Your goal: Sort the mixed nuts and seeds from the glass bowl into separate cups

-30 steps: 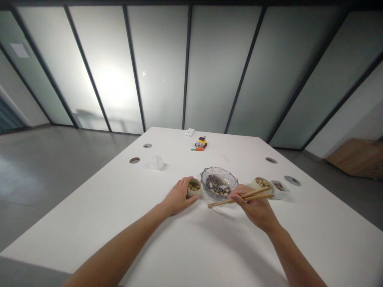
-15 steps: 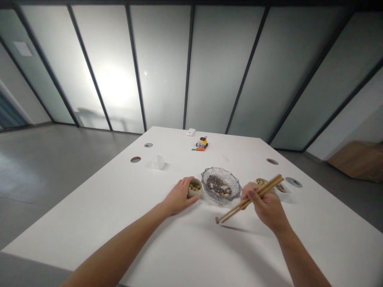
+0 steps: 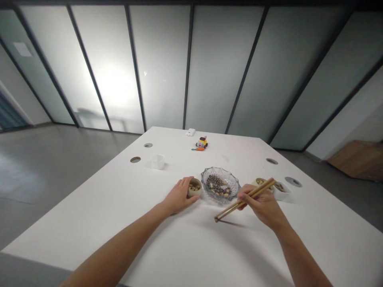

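Observation:
My left hand is wrapped around the side of a small pale bowl of light brown nut-like pieces. In my right hand is a pair of wooden chopsticks, pointing down and left over the table. A small brown piece is at their tips, too small to name surely. Between my hands stands a scalloped clear glass bowl holding dark round beads or beans and some pale pieces. Behind my right hand, a second small bowl with pale pieces is partly hidden.
A white square dish with dark slivers stands at the right. Farther off are a clear plastic cup, a yellow toy vehicle, an orange carrot-like item and a white box. Round holes open in the white table.
My right hand and the chopsticks have shifted slightly left, and the tips have drawn closer together on the small brown piece. My left hand stays on its bowl.

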